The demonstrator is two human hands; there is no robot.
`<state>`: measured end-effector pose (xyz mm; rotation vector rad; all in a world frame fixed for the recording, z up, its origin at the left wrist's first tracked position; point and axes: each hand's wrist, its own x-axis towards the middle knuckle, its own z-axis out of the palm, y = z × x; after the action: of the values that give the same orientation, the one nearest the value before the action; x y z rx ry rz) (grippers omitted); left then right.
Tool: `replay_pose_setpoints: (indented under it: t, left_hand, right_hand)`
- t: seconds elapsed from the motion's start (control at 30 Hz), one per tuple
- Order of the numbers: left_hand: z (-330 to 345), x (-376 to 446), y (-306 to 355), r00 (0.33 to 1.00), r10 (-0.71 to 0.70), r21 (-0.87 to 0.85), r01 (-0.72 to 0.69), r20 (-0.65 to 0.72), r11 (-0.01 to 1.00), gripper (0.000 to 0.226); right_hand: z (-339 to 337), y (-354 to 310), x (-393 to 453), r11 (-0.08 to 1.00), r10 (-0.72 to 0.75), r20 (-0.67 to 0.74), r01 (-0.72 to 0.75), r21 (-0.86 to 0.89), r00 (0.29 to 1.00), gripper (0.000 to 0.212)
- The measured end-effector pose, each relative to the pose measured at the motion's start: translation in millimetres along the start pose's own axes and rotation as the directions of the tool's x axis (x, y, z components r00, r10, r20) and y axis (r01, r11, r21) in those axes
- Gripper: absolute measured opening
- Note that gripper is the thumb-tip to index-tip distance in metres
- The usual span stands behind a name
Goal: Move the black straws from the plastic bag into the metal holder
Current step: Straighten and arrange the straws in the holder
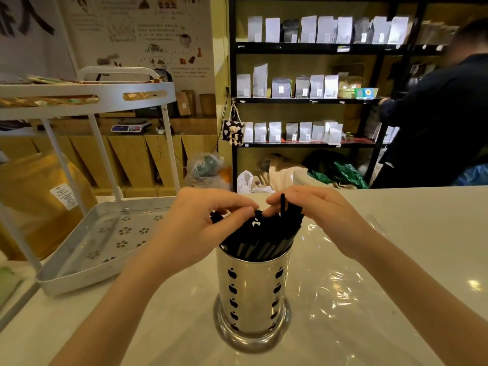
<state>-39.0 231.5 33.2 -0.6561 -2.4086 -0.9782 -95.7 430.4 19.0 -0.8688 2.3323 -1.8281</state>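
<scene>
Straws (260, 237) standing in holder (252, 294) at centre, tops pinched by left hand (196, 228) and right hand (320, 220). Plastic bag (340, 281) flat at 3 o'clock, rack (87, 249) at 9, shelves (303, 99) at 12.

Pale glossy countertop (396, 207) bearing the perforated metal holder (252, 294) at lower centre, a clear plastic bag (335, 281) flat at its right, and a grey tiered rack (87, 249) at left.
</scene>
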Motion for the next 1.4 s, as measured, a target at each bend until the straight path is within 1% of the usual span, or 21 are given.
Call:
replay_pose_setpoints:
  t: [0.07, 0.2, 0.23, 0.3, 0.33, 0.43, 0.47, 0.6, 0.7, 0.8, 0.9, 0.97, 1.1, 1.17, 1.23, 1.3, 1.4]
  left_hand:
    - [1, -4, 0, 0.998, -0.002, -0.040, 0.004, 0.059, 0.999, 0.025]
    - [0, -6, -2, 0.995, 0.007, -0.098, 0.003, 0.099, 0.995, 0.044]
    - [-1, -5, -2, 0.995, -0.001, -0.106, 0.012, 0.100, 0.994, 0.042]
    - [-2, -4, 0, 0.997, -0.015, -0.141, 0.025, 0.075, 0.990, 0.022]
    - [-3, -3, 1, 0.998, -0.024, -0.156, 0.033, 0.059, 0.987, 0.015]
    - [-3, 3, 1, 0.999, -0.046, -0.139, 0.047, 0.013, 0.989, 0.023]
    - [-2, 6, 1, 0.998, -0.063, -0.133, 0.063, 0.007, 0.989, 0.022]
    - [1, 13, 0, 0.991, -0.118, -0.119, 0.124, 0.058, 0.985, 0.024]
    - [5, 18, 3, 0.992, -0.100, -0.118, 0.109, 0.079, 0.987, 0.029]
    - [7, 22, 8, 0.998, -0.052, -0.152, 0.056, 0.033, 0.987, 0.019]
    - [9, 25, 8, 0.998, -0.053, -0.163, 0.049, -0.018, 0.985, 0.014]
    - [9, 26, 7, 0.997, -0.068, -0.163, 0.064, -0.023, 0.985, 0.013]
    - [7, 23, 3, 0.996, -0.088, -0.166, 0.088, 0.007, 0.982, 0.013]
    - [3, 23, 0, 0.995, -0.101, -0.180, 0.097, -0.017, 0.979, 0.012]
    - [-2, 23, -3, 0.991, -0.125, -0.192, 0.116, -0.040, 0.975, 0.014]
    - [-6, 24, -5, 0.991, -0.135, -0.166, 0.132, -0.003, 0.977, 0.015]
    - [-5, 24, -7, 0.980, -0.140, -0.072, 0.151, 0.142, 0.986, 0.018]
  right_hand:
    - [-1, -2, 0, 1.000, -0.018, 0.000, 0.018, -0.003, 1.000, 0.032]
    - [-1, -7, 1, 0.998, -0.056, -0.004, 0.056, -0.014, 0.998, 0.032]
    - [-1, -9, 1, 0.998, -0.063, -0.007, 0.063, -0.022, 0.998, 0.031]
    - [0, -12, 3, 0.996, -0.085, -0.009, 0.085, -0.038, 0.996, 0.029]
    - [0, -14, 4, 0.994, -0.101, -0.011, 0.101, -0.040, 0.995, 0.027]
    - [0, -23, 7, 0.981, -0.182, -0.040, 0.179, -0.068, 0.982, 0.025]
    - [-1, -27, 8, 0.974, -0.218, -0.056, 0.213, -0.077, 0.974, 0.025]
    - [-6, -44, 14, 0.941, -0.339, -0.133, 0.334, -0.058, 0.931, 0.020]
    - [-7, -51, 19, 0.932, -0.362, -0.145, 0.354, -0.080, 0.921, 0.020]
    - [-3, -52, 19, 0.933, -0.355, -0.089, 0.347, -0.098, 0.931, 0.020]
    - [1, -47, 18, 0.938, -0.338, -0.038, 0.333, -0.101, 0.940, 0.020]
    - [1, -44, 18, 0.943, -0.324, -0.030, 0.320, -0.095, 0.946, 0.019]
    - [-6, -43, 17, 0.953, -0.290, -0.027, 0.286, -0.102, 0.957, 0.017]
    - [-12, -41, 19, 0.961, -0.254, -0.042, 0.247, -0.123, 0.966, 0.017]
    - [-17, -36, 22, 0.966, -0.194, -0.050, 0.182, -0.184, 0.980, 0.017]
    - [-21, -29, 24, 0.960, -0.127, -0.042, 0.112, -0.258, 0.991, 0.014]
    - [-24, -20, 23, 0.937, -0.037, -0.018, 0.028, -0.349, 0.999, 0.012]
